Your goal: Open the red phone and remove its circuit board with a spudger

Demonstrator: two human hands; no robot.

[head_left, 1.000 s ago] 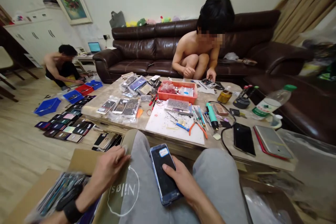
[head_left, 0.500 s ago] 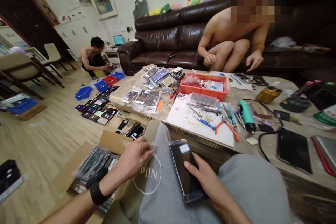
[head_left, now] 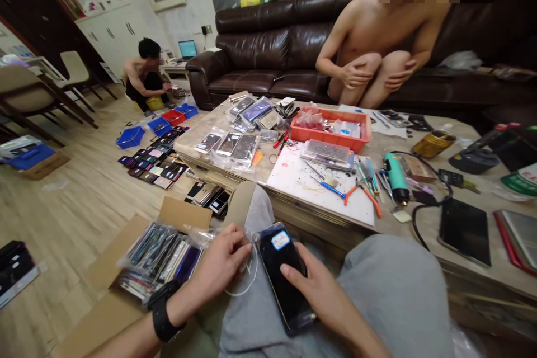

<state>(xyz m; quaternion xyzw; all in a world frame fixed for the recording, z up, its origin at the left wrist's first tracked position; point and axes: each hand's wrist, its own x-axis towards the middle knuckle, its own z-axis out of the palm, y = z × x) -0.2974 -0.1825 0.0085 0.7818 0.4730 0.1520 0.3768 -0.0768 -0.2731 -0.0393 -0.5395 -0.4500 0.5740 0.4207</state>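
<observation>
My right hand (head_left: 319, 285) is wrapped round a dark smartphone (head_left: 285, 279) above my lap, thumb lying on its black screen. Near the phone's top edge sits a white label (head_left: 281, 240) with a blue border; its writing is too small to read. Just left of the phone, my left hand (head_left: 226, 260) is closed in a pinch on a clear plastic bag (head_left: 199, 234), which trails out leftward; part of it is hidden by the fingers. Below that hand stands an open cardboard box (head_left: 184, 213) packed with bagged phones (head_left: 161, 257).
A low table (head_left: 260, 176) ahead holds bagged phones (head_left: 230, 144), an orange bin (head_left: 323, 135), a white mat (head_left: 289, 179), pliers (head_left: 364, 197) and a green heat tool (head_left: 395, 179). Rows of phones (head_left: 153, 162) lie on the floor. One person (head_left: 364, 56) sits on the sofa; another (head_left: 145, 78) squats far left.
The phone and both my hands have come closer together, the phone shifting left. The plastic now trails left of my left hand. The person on the sofa has put both hands on their knees.
</observation>
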